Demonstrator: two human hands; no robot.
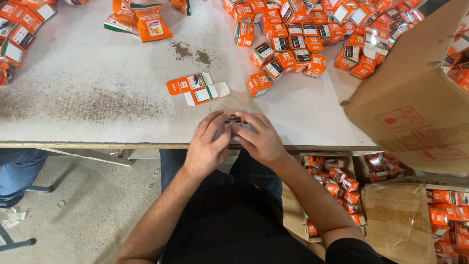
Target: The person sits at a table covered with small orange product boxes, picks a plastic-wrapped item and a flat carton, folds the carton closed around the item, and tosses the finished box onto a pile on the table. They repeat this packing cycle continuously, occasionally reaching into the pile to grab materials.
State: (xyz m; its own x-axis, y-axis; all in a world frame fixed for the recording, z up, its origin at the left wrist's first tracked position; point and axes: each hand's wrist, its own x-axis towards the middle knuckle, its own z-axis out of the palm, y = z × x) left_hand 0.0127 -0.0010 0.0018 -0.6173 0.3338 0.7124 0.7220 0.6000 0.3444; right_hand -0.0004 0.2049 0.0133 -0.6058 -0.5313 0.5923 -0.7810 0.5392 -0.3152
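1. I am looking down at both hands meeting at the near edge of the counter [97, 88], close together over one small dark item [233, 119].
2. My left hand [207, 146] is curling its grip around the item from the left, fingers pressed against it.
3. My right hand [259, 139] is closing on the same item from the right, fingertips [236, 128] touching it; both grips are clamped on it.
4. The item is mostly hidden by the fingers, so I cannot tell what kind of thing it is.
5. A flat, unfolded orange and white carton [198, 88] is lying on the counter just beyond the hands, apart from them.
6. A heap of small orange boxes [303, 39] is spreading over the far right of the counter.
7. Orange pouches [141, 19] are lying at the far edge, with more packs [19, 29] at the far left.
8. A large cardboard box [415, 98] is tilting at the right, overlapping the counter's corner.
9. Below the counter on the right, open cartons [337, 181] are holding more orange boxes.
10. A leg in blue jeans [19, 171] is showing at the left, belonging to another person.
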